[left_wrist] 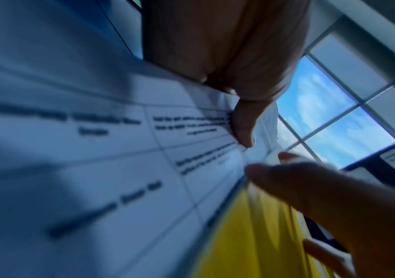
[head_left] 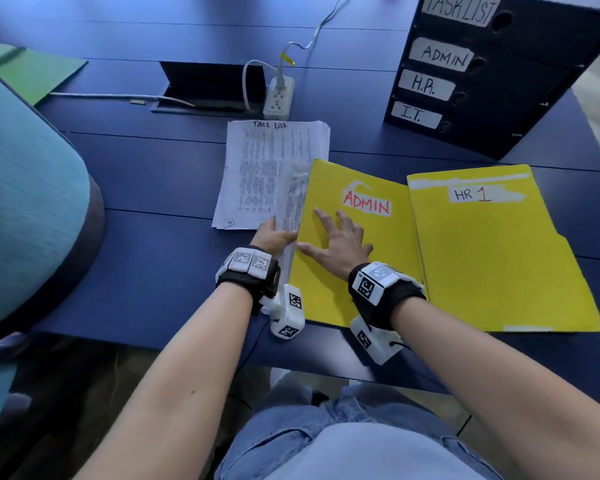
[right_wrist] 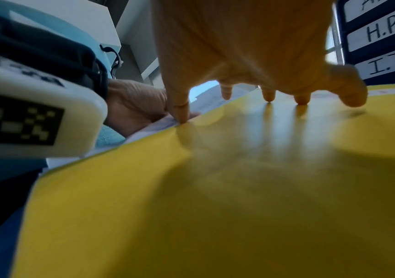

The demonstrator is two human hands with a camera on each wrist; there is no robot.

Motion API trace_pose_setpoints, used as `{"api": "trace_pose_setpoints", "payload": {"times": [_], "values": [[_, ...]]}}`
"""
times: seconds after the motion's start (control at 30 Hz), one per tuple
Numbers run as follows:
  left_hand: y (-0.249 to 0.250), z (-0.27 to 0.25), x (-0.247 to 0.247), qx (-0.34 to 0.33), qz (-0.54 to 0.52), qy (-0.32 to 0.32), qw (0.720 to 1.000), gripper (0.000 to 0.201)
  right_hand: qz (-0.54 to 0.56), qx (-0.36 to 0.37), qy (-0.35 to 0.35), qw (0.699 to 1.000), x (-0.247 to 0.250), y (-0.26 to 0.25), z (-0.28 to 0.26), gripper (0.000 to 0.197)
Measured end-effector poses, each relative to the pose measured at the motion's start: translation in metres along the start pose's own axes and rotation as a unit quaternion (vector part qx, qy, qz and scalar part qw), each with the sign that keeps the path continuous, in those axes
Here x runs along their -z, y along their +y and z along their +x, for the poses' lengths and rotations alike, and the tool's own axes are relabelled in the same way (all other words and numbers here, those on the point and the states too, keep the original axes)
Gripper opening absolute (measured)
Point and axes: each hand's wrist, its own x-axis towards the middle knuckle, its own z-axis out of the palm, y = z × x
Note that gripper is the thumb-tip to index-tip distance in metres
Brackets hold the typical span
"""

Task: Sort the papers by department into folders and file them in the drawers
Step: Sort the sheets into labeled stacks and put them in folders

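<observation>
Centrally, ADMIN folder [head_left: 354, 244] lies flat on the blue counter [head_left: 146, 258], yellow, near edge just over the counter's front lip. Printed sheets [head_left: 291, 216] stick out along its left edge, tilted up off the counter.

Left hand [head_left: 274, 235] holds those sheets at their lower part; in the left wrist view the thumb [left_wrist: 241, 124] lies across the printed face with fingers curled behind, so a pinch on paper. Print too blurred to read there.

Right hand [head_left: 336, 242] rests spread on the folder cover, fingers straight, fingertips [right_wrist: 269, 96] touching the yellow surface, thumb [right_wrist: 180, 111] at the folder's left edge where the sheets emerge. Holding nothing.

HR 1 folder [head_left: 499, 251], also yellow, lies just right of ADMIN, edges touching or slightly overlapping; cannot tell which.

Paper stack [head_left: 257, 174] headed "Task List" lies left of and behind ADMIN, partly under the lifted sheets.

Drawer unit [head_left: 492, 84], dark, stands at the far right of the counter; labels top to bottom: TASK LIST, ADMIN, H.R., I.T. All drawers appear closed.

Power strip [head_left: 279, 98] with a white plug and cable sits behind the stack, beside an open cable hatch [head_left: 208, 84]. Green folder [head_left: 32, 71] at far left. Teal chair [head_left: 32, 202] at left.
</observation>
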Motion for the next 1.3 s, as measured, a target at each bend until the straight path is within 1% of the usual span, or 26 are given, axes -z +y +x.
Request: {"api": "trace_pose_setpoints", "payload": {"times": [0.1, 0.2, 0.27, 0.43, 0.5, 0.57, 0.63, 0.7, 0.83, 0.9, 0.97, 1.0, 1.03, 1.07, 1.13, 1.17, 1.2, 1.27, 1.3], "values": [[0.009, -0.007, 0.019, -0.016, 0.005, 0.012, 1.0, 0.037, -0.011, 0.0, 0.013, 1.0, -0.009, -0.015, 0.002, 0.078], [0.01, -0.008, 0.056, -0.03, 0.032, 0.069, 0.997, 0.036, -0.014, -0.016, 0.013, 1.0, -0.019, -0.025, 0.005, 0.075], [0.006, -0.006, 0.086, -0.023, 0.049, 0.101, 0.993, 0.035, -0.021, -0.016, 0.0, 1.0, -0.027, -0.032, 0.008, 0.074], [-0.016, -0.002, 0.144, 0.009, 0.078, 0.158, 0.984, 0.032, -0.061, 0.023, -0.034, 0.997, -0.05, -0.056, 0.016, 0.071], [-0.028, 0.001, 0.162, 0.031, 0.11, 0.194, 0.974, 0.029, -0.081, 0.038, -0.041, 0.995, -0.059, -0.067, 0.019, 0.069], [-0.037, 0.004, 0.176, 0.05, 0.131, 0.229, 0.963, 0.027, -0.091, 0.038, -0.042, 0.994, -0.067, -0.078, 0.021, 0.066], [-0.042, 0.007, 0.185, 0.064, 0.156, 0.257, 0.952, 0.027, -0.09, 0.031, -0.045, 0.994, -0.074, -0.086, 0.022, 0.065], [-0.044, 0.01, 0.19, 0.077, 0.187, 0.28, 0.938, 0.03, -0.09, 0.038, -0.049, 0.994, -0.08, -0.092, 0.022, 0.067], [-0.043, 0.012, 0.188, 0.116, 0.219, 0.291, 0.924, 0.048, -0.083, 0.041, -0.051, 0.994, -0.084, -0.096, 0.023, 0.069], [-0.038, 0.012, 0.182, 0.115, 0.249, 0.318, 0.908, 0.053, -0.063, 0.046, -0.033, 0.996, -0.079, -0.094, 0.025, 0.066], [-0.029, 0.012, 0.171, 0.084, 0.306, 0.343, 0.884, 0.063, -0.03, 0.054, 0.012, 0.998, -0.069, -0.089, 0.029, 0.061], [-0.023, 0.013, 0.163, 0.055, 0.328, 0.342, 0.879, 0.064, -0.007, 0.051, 0.039, 0.998, -0.063, -0.085, 0.03, 0.059], [-0.016, 0.015, 0.151, 0.021, 0.34, 0.33, 0.88, 0.061, 0.016, 0.041, 0.065, 0.997, -0.056, -0.079, 0.031, 0.056], [-0.01, 0.016, 0.138, -0.019, 0.343, 0.302, 0.889, 0.054, 0.037, 0.025, 0.089, 0.995, -0.05, -0.072, 0.032, 0.054], [-0.001, 0.018, 0.106, -0.096, 0.329, 0.212, 0.915, 0.031, 0.054, -0.02, 0.123, 0.991, -0.038, -0.056, 0.033, 0.052], [0.002, 0.018, 0.088, -0.112, 0.319, 0.162, 0.927, 0.023, 0.051, -0.046, 0.132, 0.989, -0.032, -0.047, 0.032, 0.05], [0.003, 0.017, 0.071, -0.119, 0.311, 0.119, 0.935, 0.019, 0.04, -0.073, 0.139, 0.987, -0.027, -0.038, 0.03, 0.049], [0.001, 0.016, 0.039, -0.088, 0.303, 0.057, 0.947, 0.015, 0.018, -0.124, 0.146, 0.981, -0.018, -0.018, 0.026, 0.049], [-0.001, 0.015, 0.025, -0.059, 0.298, 0.033, 0.952, 0.012, 0.014, -0.145, 0.147, 0.978, -0.015, -0.009, 0.023, 0.049]]}}
